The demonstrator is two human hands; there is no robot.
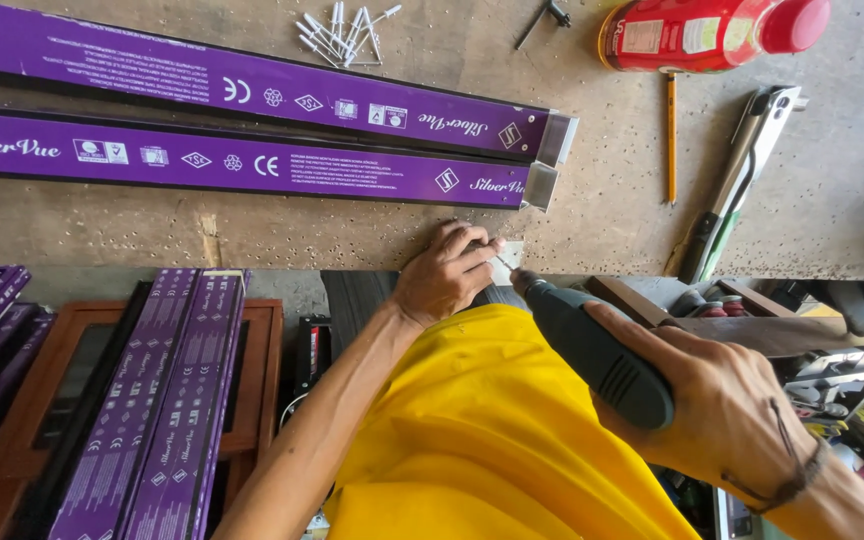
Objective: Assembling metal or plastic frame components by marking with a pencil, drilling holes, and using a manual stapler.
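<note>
1. Worn, speckled workbench [102,225] spanning the upper view.
2. Two long purple-wrapped profiles [252,125] lying side by side on the bench, well apart from the hands.
3. Dark power drill [592,350] slanted up-left, tip at the bench's near edge.
4. Right hand [722,405] wrapped tight round the drill body.
5. Left hand [444,275] at the bench edge, fingers pinched together on a small pale metal piece [508,252], just beside the drill tip.
6. Loose screws [344,32] heaped at the far side.
</note>
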